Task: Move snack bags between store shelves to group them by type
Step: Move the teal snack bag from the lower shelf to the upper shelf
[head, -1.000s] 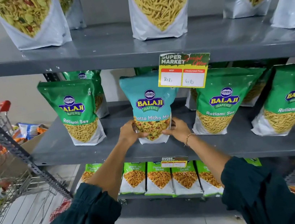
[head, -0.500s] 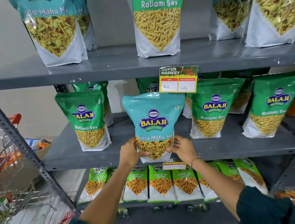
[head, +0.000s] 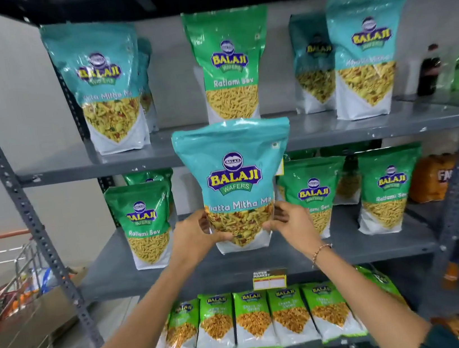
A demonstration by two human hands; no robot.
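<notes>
Two bare forearms rise from the bottom of the frame toward the centre. The left hand point(head: 192, 235) and right hand point(head: 290, 219) are clamped on the lower corners of a teal Khatta Mitha Mix bag point(head: 237, 184), one on each side, fingers wrapped around its edges. A thin bracelet point(head: 320, 251) circles the right wrist. The bag stands upright at the centre of the frame, raised so its top overlaps the front edge of the upper shelf point(head: 364, 131); its base appears to be clear of the middle shelf point(head: 148, 276), though the angle makes that hard to judge.

On the upper shelf a green Ratlami Sev bag point(head: 227, 65) stands behind the held bag, between other teal bags at upper left point(head: 105, 85) and upper right point(head: 367, 54). The middle shelf carries green Ratlami Sev bags to the left point(head: 144, 224) and right point(head: 386, 187). A row of smaller green packets point(head: 251, 318) fills the shelf below. The racking is grey metal against a pale wall. A wire shopping trolley point(head: 9, 293) sits at lower left.
</notes>
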